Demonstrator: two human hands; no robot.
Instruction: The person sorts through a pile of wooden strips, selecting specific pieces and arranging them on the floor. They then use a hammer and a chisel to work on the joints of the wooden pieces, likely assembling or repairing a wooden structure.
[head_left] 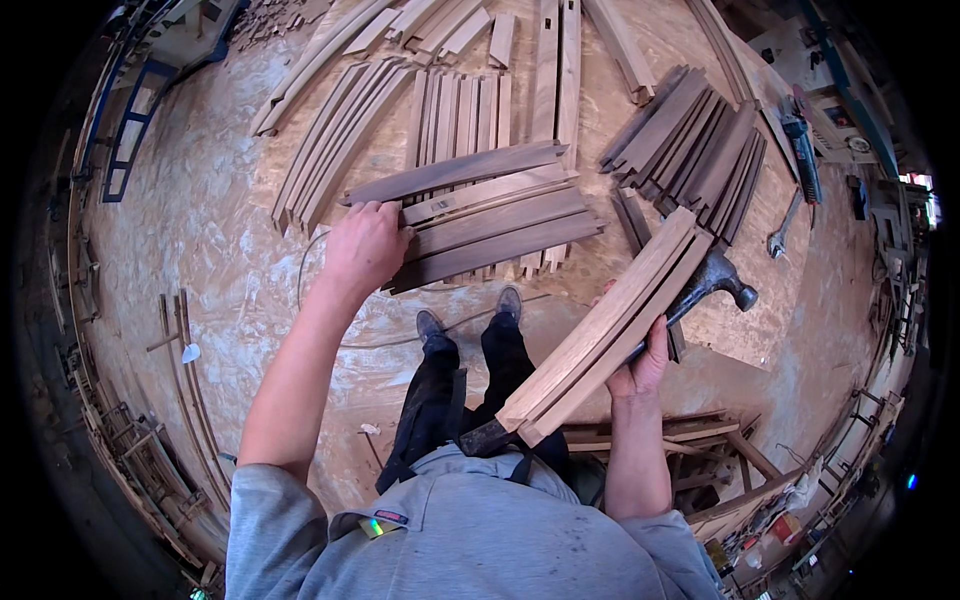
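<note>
Woodworking shop. Dusty floor (210,230) covered in batches of cut, curved wooden slats (440,120) and darker tenoned pieces (690,150). Hammer (715,280), power tool (800,140) and wrench (783,235) lie around; offcuts and frame parts (150,440) are stacked along the walls.

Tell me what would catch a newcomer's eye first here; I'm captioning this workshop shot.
First the right hand, low right of centre, gripping a bundle of pale slats together with a hammer. Next the left hand, resting on the end of a stack of dark boards on the bench. More slats fan out across the far side of the bench.
</note>
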